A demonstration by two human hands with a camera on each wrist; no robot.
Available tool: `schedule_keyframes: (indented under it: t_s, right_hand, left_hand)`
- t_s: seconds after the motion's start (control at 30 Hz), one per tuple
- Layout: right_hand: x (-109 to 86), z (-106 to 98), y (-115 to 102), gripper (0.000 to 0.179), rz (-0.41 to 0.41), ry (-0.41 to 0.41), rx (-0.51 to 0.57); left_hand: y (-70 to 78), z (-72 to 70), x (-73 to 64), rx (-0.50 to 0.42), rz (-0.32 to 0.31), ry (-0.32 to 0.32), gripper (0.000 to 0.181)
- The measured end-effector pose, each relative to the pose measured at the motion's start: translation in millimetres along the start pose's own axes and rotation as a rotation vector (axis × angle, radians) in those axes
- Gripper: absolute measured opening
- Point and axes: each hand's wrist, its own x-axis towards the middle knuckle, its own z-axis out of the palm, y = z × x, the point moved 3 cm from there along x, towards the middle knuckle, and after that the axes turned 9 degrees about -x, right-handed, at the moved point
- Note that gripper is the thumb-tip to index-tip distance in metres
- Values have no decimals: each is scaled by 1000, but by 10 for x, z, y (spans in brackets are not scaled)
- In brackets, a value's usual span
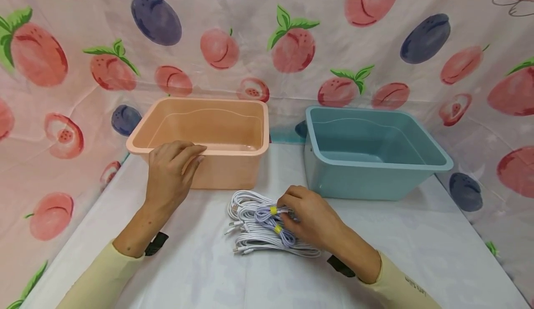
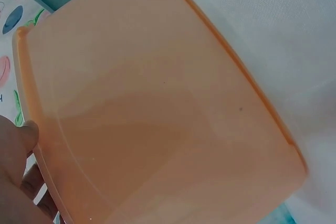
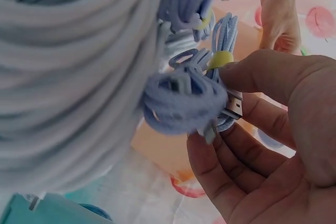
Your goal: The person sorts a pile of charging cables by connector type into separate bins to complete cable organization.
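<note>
My left hand (image 1: 168,170) holds the front rim of a peach-coloured plastic bin (image 1: 225,170), with the thumb on the outside and the fingers over the edge. In the left wrist view the bin's wall (image 2: 157,103) fills most of the picture. Between thumb and fingers, my right hand (image 1: 314,216) pinches a coiled lavender USB cable (image 1: 263,214) with a yellow tie. Its metal plug (image 3: 234,106) shows in the right wrist view. Another lavender cable (image 1: 288,238) with a yellow tie lies just below it, on coiled white cables (image 1: 258,243).
A teal bin (image 1: 375,179) stands at the right, behind my right hand. The cable pile lies on a white tablecloth (image 1: 200,262), in front of the gap between the bins. A fruit-print cloth (image 1: 250,31) hangs behind and at both sides.
</note>
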Motion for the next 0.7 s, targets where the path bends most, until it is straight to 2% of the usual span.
schedule_keyframes:
  t_s: [0.27, 0.53, 0.7]
  right_hand:
    - [65, -113, 16, 19, -17, 74, 5]
    - [196, -228, -1, 20, 1, 66, 8]
    - [266, -286, -2, 19, -29, 93, -2]
  left_hand:
    - [-4, -4, 2, -1, -4, -5, 21]
    - [-26, -3, -3, 25, -8, -28, 19]
    - [-22, -5, -2, 24, -10, -25, 20]
